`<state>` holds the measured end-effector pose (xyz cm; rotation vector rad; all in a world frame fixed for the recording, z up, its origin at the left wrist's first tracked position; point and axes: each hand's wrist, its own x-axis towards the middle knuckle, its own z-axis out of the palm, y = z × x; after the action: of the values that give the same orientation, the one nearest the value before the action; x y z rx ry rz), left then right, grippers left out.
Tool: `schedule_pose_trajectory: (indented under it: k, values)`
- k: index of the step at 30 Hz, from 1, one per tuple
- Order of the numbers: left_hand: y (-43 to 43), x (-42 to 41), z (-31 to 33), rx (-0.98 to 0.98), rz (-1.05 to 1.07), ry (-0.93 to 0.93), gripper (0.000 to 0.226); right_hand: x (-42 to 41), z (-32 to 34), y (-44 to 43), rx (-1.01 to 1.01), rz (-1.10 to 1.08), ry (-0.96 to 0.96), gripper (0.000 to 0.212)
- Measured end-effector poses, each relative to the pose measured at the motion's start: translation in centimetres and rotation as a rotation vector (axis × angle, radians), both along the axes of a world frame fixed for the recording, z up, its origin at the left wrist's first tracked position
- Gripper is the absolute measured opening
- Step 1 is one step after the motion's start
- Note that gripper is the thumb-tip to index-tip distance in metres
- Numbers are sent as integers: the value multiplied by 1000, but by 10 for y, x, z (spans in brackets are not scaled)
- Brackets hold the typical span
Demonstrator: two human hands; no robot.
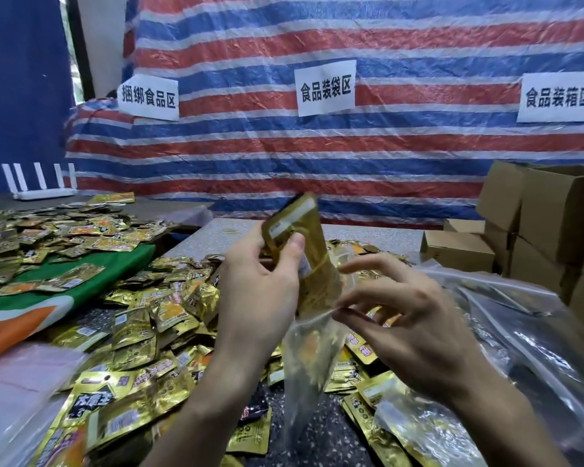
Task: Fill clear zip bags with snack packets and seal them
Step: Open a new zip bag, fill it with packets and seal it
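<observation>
While looking down over the speckled table (pixel 378 235), saw a white router (pixel 43 192) with upright antennas at the far left edge, against a blue wall. Found a heap of gold snack packets (pixel 48 237) just in front of it, spilling onto a green and orange cloth (pixel 81 291). Noted pale, blurred sheets (pixel 21 382) at the near left corner; could not tell more of them. Saw loose gold packets (pixel 142 332) strewn thick from that cloth across the table's middle to the near edge.

Found the left hand (pixel 257 291) raised over the middle, clamped round a stack of gold packets (pixel 304 237), thumb across the front and fingers behind. Saw the stack tilted, its lower end inside the mouth of a clear zip bag (pixel 311 358). Saw the bag hanging down from both hands, orange and gold blurred through the plastic; could not tell whether its bottom touched the table. Found the right hand (pixel 412 325) just beside the stack, pinching the bag's rim between thumb and forefinger, the other fingers spread loose.

Noted a pile of empty clear bags (pixel 526 332) along the right edge, and brown cardboard boxes (pixel 553 210) stacked at the far right corner. Saw behind everything a red, white and blue striped tarpaulin (pixel 351 153) bearing three white paper signs (pixel 325 87).
</observation>
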<state>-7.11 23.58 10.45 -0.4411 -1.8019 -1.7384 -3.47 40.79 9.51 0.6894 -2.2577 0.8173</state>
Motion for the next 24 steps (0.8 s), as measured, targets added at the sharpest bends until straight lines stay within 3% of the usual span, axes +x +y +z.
schedule_pose_trajectory:
  k: [3, 7, 9, 14, 19, 22, 24]
  values:
    - [7, -1, -6, -102, -137, -170, 12, -3, -3, -3, 0, 18, 33, 3]
    - [3, -4, -6, -235, -220, -232, 21, -3, -2, -1, 23, 48, 17, 3]
    - [-4, -7, -2, -230, -256, -268, 33, -2, -2, 1, 28, 39, 6, 5]
    - [-22, -16, 6, -85, -354, -332, 18, -5, 0, 7, -21, -6, -39, 9]
    - [-45, -25, 12, -39, -243, -299, 17, -5, 1, 11, -43, -32, -58, 4]
    - [-53, -26, 11, -242, -233, -357, 26, -4, 2, 11, -43, -49, -64, 5]
    - [-54, -22, 11, -435, -394, -411, 44, -2, 3, 9, -30, -95, -49, 12]
